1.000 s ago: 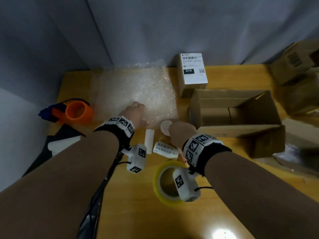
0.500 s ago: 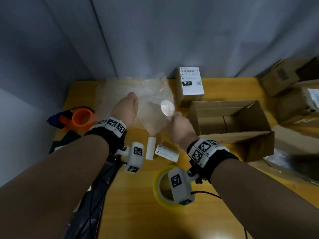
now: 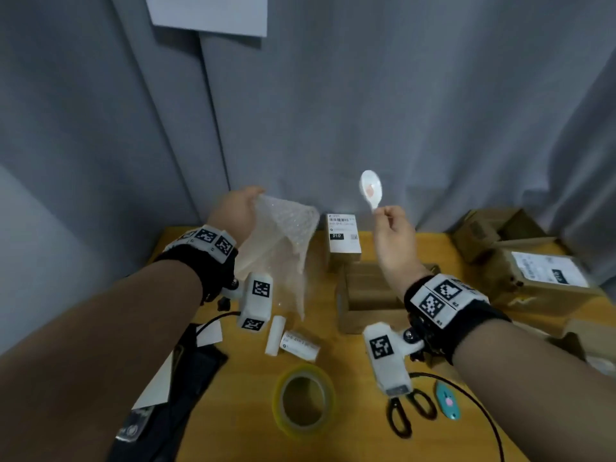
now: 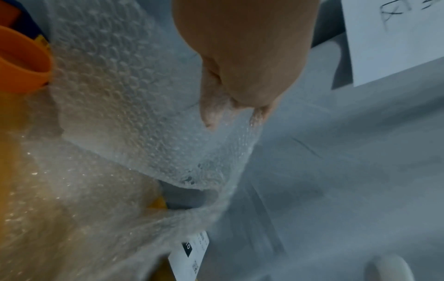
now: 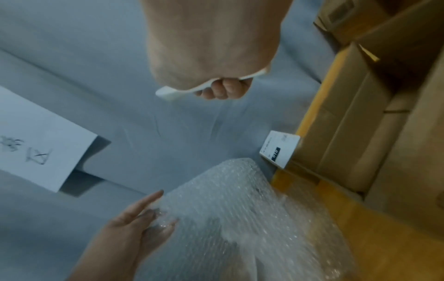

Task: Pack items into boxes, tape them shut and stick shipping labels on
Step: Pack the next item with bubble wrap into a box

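Observation:
My left hand (image 3: pixel 238 208) pinches a corner of the clear bubble wrap sheet (image 3: pixel 283 238) and holds it up above the table, the sheet hanging down to the wood. In the left wrist view the fingers (image 4: pixel 211 106) press into the bubble wrap (image 4: pixel 125 106). My right hand (image 3: pixel 391 225) is raised and grips the handle of a white ceramic spoon (image 3: pixel 370 188), bowl upward with a pink mark inside. The spoon handle (image 5: pixel 177 93) crosses under my curled fingers in the right wrist view. An open cardboard box (image 3: pixel 366 295) sits below the right hand.
A labelled small box (image 3: pixel 343 240) stands at the back. Label rolls (image 3: pixel 293 340), a yellow tape roll (image 3: pixel 303 401), scissors (image 3: pixel 408 411) and a teal cutter (image 3: pixel 446 400) lie near the front. More cardboard boxes (image 3: pixel 533 275) crowd the right side. An orange tape dispenser (image 4: pixel 21 62) sits left.
Both hands rose from the table. The left lifted the bubble wrap off the wood; the right carried the spoon up high. The view tilted upward.

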A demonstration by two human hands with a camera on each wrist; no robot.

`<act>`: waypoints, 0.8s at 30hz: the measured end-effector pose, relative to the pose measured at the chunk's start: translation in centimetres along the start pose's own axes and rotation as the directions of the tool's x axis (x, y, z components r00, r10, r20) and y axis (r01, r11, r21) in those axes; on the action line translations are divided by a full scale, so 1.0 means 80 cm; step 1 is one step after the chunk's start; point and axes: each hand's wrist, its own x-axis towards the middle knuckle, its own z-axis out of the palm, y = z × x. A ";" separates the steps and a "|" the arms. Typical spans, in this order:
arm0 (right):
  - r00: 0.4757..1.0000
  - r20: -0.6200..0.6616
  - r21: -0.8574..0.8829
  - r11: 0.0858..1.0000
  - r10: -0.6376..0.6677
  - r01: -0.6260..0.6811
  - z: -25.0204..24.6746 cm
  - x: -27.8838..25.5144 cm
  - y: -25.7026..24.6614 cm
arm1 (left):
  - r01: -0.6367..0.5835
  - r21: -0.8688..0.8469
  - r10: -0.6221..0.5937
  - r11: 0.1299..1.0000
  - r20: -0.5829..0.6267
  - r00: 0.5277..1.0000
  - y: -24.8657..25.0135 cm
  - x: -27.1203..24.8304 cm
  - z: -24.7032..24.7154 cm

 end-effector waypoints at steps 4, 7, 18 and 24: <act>0.999 0.038 0.054 0.998 0.021 -0.023 -0.032 0.019 -0.011 | -0.088 -0.173 0.091 0.981 0.006 0.996 0.037 -0.019 -0.003; 0.972 0.224 0.034 0.997 -0.071 0.065 -0.047 0.020 -0.021 | -0.112 -0.317 0.113 0.942 -0.015 0.993 0.075 -0.038 -0.001; 0.825 0.440 -0.228 0.845 -0.354 0.484 -0.116 0.020 -0.026 | -0.102 -0.564 0.145 0.819 0.033 0.989 0.142 -0.077 0.003; 0.734 0.605 -0.263 0.793 -0.308 0.550 -0.150 0.022 -0.033 | -0.137 -0.531 0.275 0.836 0.189 0.943 0.162 -0.091 0.014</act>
